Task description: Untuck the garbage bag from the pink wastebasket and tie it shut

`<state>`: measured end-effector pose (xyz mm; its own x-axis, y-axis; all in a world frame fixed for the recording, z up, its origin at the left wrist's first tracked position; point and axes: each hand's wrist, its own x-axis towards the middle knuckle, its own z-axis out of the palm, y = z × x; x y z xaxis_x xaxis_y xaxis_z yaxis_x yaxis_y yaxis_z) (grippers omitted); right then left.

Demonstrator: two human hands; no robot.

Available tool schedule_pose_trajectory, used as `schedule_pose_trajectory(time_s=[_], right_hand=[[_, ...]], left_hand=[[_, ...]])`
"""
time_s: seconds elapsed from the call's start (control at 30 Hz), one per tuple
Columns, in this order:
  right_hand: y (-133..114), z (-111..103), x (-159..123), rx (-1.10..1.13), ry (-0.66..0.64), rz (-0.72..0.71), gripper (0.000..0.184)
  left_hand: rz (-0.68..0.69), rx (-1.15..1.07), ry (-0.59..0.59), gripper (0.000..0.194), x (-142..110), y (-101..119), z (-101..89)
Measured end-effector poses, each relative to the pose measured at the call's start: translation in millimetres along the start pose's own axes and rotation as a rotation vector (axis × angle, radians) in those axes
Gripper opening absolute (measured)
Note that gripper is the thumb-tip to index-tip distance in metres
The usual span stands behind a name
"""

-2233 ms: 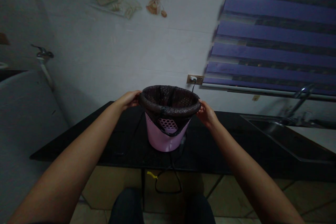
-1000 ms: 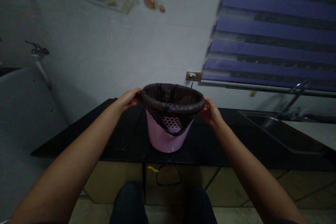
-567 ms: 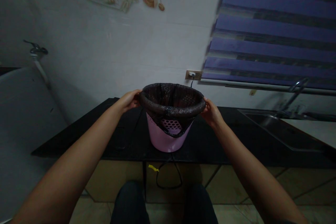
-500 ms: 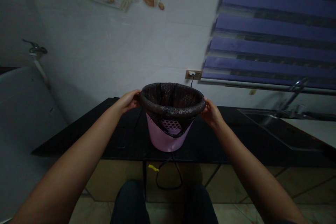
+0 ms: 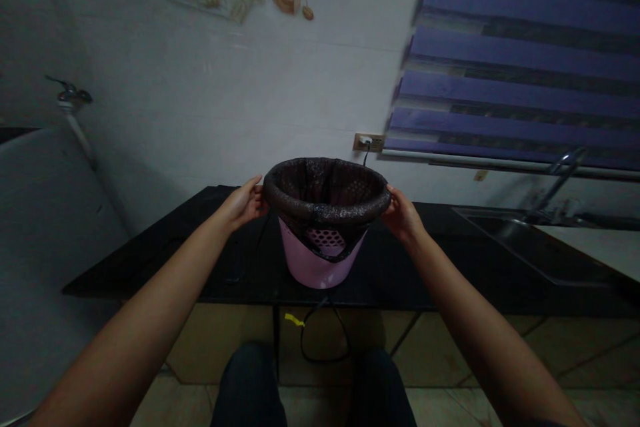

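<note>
A round, pink perforated plastic bin (image 5: 320, 271), lined with a black plastic bag (image 5: 323, 213), stands upright on the black countertop (image 5: 410, 273). Right hand (image 5: 401, 215) clamps the bagged rim; left hand (image 5: 244, 205) is beside it, thumb and fingers apart.

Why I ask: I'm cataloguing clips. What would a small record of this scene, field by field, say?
Container: pink basket, upright on the black countertop
Lining: black plastic bag, folded outward over the basket's top and hanging partway down its front
Left hand: beside the bag's left side; contact unclear
Right hand: fingers at the bag's right side
Behind: socket with a plug in it; striped purple blind
To the right: metal sink and faucet
Below the countertop: dark cord loop, yellow strip
Lighting: dim
</note>
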<state>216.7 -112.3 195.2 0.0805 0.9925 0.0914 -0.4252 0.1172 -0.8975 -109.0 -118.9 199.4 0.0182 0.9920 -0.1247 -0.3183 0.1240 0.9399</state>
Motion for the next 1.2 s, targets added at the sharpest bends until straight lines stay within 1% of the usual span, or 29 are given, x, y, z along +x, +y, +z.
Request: schedule_pose_trajectory(time_s=[0.2, 0.27, 0.43, 0.57, 0.7, 0.87, 1.03, 1.2], right_hand=[[-1, 7, -2, -0.010, -0.007, -0.005, 0.047], [-1, 9, -3, -0.007, -0.013, -0.011, 0.047], [-1, 10, -3, -0.039, -0.015, -0.024, 0.048], [1, 9, -1, -0.002, -0.017, -0.015, 0.051], [0, 10, -2, 0.012, -0.027, -0.013, 0.051], [-3, 15, -3, -0.010, -0.011, -0.016, 0.047], [-3, 16, -2, -0.051, -0.020, -0.014, 0.046], [-2, 16, -2, -0.013, -0.039, -0.013, 0.052]], left_hand=[[-0.024, -0.027, -0.087, 0.036, -21, -15, -1.6], [-0.026, -0.054, -0.095, 0.036, -28, -18, 0.4], [-0.023, -0.109, -0.072, 0.029, -42, -23, 7.7], [-0.010, -0.147, -0.071, 0.021, -49, -27, 13.2], [0.030, -0.164, -0.076, 0.016, -52, -29, 16.4], [0.092, -0.265, -0.018, 0.010, -49, -25, 18.1], [0.079, -0.360, 0.009, 0.007, -47, -22, 23.8], [0.062, -0.438, 0.026, 0.007, -46, -22, 31.4]])
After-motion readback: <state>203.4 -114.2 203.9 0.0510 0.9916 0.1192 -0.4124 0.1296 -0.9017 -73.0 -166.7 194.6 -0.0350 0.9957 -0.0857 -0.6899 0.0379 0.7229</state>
